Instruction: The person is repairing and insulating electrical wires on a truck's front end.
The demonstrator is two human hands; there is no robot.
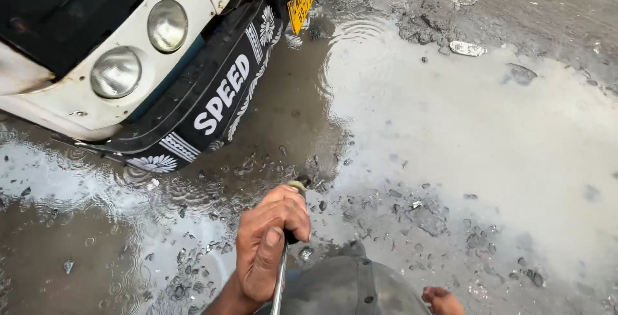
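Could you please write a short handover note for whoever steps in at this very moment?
Left hand: closed around a metal rod with a dark grip, its tip pointing toward the vehicle.
Right hand: not in view; only bare toes show at the bottom edge.
Things: the white vehicle front with two round headlights and a black patterned bumper stands in a rippling puddle on muddy, stony ground.
Done: rod gripped, bumper and ground wet.
Left: whether anything comes out of the rod cannot be told; the bumper shows no visible dirt from here.
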